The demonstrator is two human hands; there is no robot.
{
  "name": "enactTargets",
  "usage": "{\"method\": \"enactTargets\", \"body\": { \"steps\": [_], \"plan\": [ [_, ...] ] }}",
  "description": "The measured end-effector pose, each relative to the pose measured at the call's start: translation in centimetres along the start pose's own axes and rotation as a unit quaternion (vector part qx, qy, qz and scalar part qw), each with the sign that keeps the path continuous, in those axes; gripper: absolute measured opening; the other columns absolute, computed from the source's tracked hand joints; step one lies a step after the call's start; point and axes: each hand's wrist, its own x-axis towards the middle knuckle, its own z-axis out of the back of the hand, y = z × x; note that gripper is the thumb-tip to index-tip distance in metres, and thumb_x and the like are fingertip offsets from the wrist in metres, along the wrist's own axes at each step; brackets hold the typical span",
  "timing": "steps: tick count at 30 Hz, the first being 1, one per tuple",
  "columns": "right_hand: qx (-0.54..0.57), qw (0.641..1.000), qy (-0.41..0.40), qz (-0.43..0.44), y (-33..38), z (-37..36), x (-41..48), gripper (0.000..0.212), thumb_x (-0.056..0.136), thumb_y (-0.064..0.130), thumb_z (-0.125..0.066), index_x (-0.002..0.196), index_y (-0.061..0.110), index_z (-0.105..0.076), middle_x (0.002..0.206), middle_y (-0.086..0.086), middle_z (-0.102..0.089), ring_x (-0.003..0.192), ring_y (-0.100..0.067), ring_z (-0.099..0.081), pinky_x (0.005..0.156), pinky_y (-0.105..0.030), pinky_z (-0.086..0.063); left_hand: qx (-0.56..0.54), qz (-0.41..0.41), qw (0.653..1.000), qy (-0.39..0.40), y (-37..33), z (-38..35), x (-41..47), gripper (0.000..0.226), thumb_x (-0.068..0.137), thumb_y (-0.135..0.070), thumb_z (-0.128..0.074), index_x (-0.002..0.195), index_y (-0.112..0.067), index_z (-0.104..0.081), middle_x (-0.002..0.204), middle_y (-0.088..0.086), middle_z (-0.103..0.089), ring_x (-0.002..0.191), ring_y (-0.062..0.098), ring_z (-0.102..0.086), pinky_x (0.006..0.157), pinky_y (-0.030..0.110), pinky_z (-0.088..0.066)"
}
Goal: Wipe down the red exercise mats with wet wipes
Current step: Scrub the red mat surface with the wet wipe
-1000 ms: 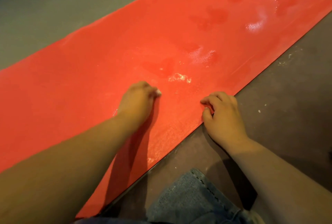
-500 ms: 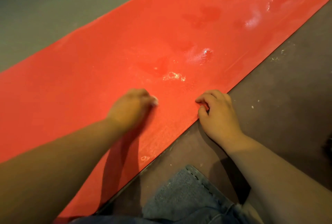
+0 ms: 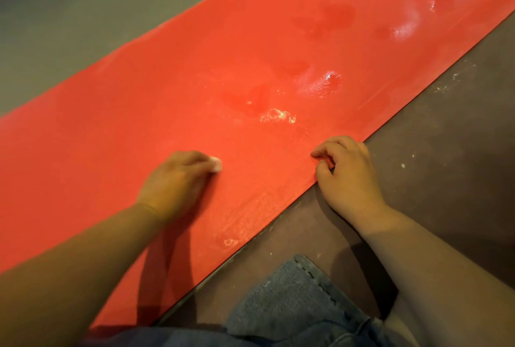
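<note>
A long, thin red exercise mat lies flat on the floor, stretching away ahead of both hands. The left hand is curled over a small wadded white wet wipe, gripping it and pressing it onto the mat; only a corner of it shows past the fingertips. The right hand sits well apart from it, at the mat's near edge, with its fingers curled and their tips on the red surface. Whether it pinches the edge cannot be told.

Beyond the hands there are glossy wet patches and a whitish smear. To the right of the right hand is the dusty dark brown floor.

The mat looks light, limp and slick where wet, so it probably slides or rucks under a wipe stroke. It is best pinned flat near the edge. The wipe is soft and soggy, so it needs bunching under the fingers.
</note>
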Motion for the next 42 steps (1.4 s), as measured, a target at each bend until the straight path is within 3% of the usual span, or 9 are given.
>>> {"method": "enactTargets", "body": {
  "steps": [6,13,19,26,28,32,34,40,42],
  "plan": [
    [-0.014,1.0,0.003,-0.001,0.3,0.1,0.2,0.023,0.084,0.009,-0.05,0.096,0.018,-0.068,0.112,0.004,-0.054,0.108,-0.019,-0.04,0.092,-0.026,-0.035,0.039,0.314,0.946,-0.066,1.5,-1.6,1.2,0.027,0.088,0.0,-0.052,0.106,-0.003,-0.071,0.106,0.025,-0.061,0.099,0.045,-0.055,0.086,0.044,-0.044],
    [-0.013,1.0,0.015,0.001,0.4,0.2,-0.1,0.024,0.084,0.008,-0.05,0.098,0.018,-0.067,0.114,0.002,-0.054,0.11,-0.02,-0.039,0.093,-0.027,-0.036,0.062,-0.013,0.997,0.042,3.2,1.4,-4.9,0.036,0.093,-0.026,-0.043,0.107,-0.012,-0.073,0.099,0.011,-0.068,0.082,0.036,-0.066,0.068,0.042,-0.056],
    [-0.025,1.0,0.01,-0.001,0.7,0.2,-0.1,0.023,0.084,0.007,-0.05,0.097,0.016,-0.067,0.115,-0.002,-0.055,0.109,-0.024,-0.041,0.095,-0.033,-0.038,-0.028,0.362,0.929,-0.064,-1.7,-1.7,-2.0,0.029,0.09,-0.004,-0.05,0.111,-0.007,-0.071,0.109,0.02,-0.06,0.104,0.039,-0.054,0.091,0.036,-0.039],
    [-0.008,1.0,0.022,0.004,0.0,0.5,-0.3,0.023,0.084,0.006,-0.051,0.097,0.017,-0.068,0.117,0.002,-0.055,0.112,-0.019,-0.04,0.092,-0.019,-0.03,-0.025,-0.203,0.978,0.035,-9.2,-2.1,0.5,0.029,0.089,-0.022,-0.052,0.108,-0.012,-0.071,0.101,0.005,-0.069,0.081,0.026,-0.063,0.062,0.029,-0.053],
    [0.008,1.0,0.027,0.004,-0.2,0.6,-0.3,0.022,0.085,0.006,-0.052,0.096,0.016,-0.068,0.116,0.003,-0.055,0.113,-0.017,-0.04,0.092,-0.018,-0.028,0.025,-0.204,0.978,0.031,-5.7,-1.8,1.6,0.035,0.091,-0.023,-0.042,0.11,-0.015,-0.071,0.107,0.005,-0.069,0.089,0.028,-0.064,0.068,0.034,-0.056],
    [0.019,1.0,0.022,-0.004,-0.2,0.4,-0.1,0.022,0.085,0.006,-0.05,0.093,0.017,-0.068,0.112,0.006,-0.055,0.111,-0.015,-0.04,0.088,-0.016,-0.028,-0.011,0.22,0.974,-0.061,-1.6,-2.1,3.8,0.027,0.096,-0.019,-0.049,0.113,-0.014,-0.069,0.111,0.015,-0.061,0.105,0.035,-0.053,0.085,0.039,-0.045],
    [0.029,0.999,0.012,-0.008,-0.2,0.3,0.2,0.023,0.085,0.005,-0.05,0.092,0.017,-0.068,0.108,0.005,-0.057,0.107,-0.016,-0.042,0.087,-0.017,-0.031,-0.023,0.274,0.959,-0.065,-4.1,-3.1,5.0,0.028,0.095,-0.013,-0.049,0.116,-0.009,-0.068,0.111,0.019,-0.057,0.11,0.036,-0.049,0.09,0.034,-0.037],
    [0.063,0.998,-0.016,-0.014,-0.5,0.3,0.5,0.023,0.08,0.003,-0.051,0.086,0.017,-0.068,0.098,0.005,-0.06,0.1,-0.017,-0.049,0.088,-0.027,-0.041,-0.066,-0.094,0.993,0.004,-10.0,-4.1,5.5,0.023,0.095,-0.035,-0.05,0.108,-0.025,-0.066,0.106,0.002,-0.061,0.096,0.025,-0.055,0.072,0.029,-0.041],
    [0.071,0.997,-0.01,-0.012,-0.7,0.3,0.4,0.024,0.081,0.003,-0.05,0.087,0.019,-0.068,0.098,0.008,-0.06,0.099,-0.014,-0.049,0.087,-0.025,-0.04,-0.038,-0.085,0.996,-0.001,-6.9,-3.7,7.1,0.023,0.091,-0.052,-0.049,0.1,-0.034,-0.061,0.1,-0.01,-0.058,0.089,0.012,-0.054,0.069,0.026,-0.036]
  ]
}}
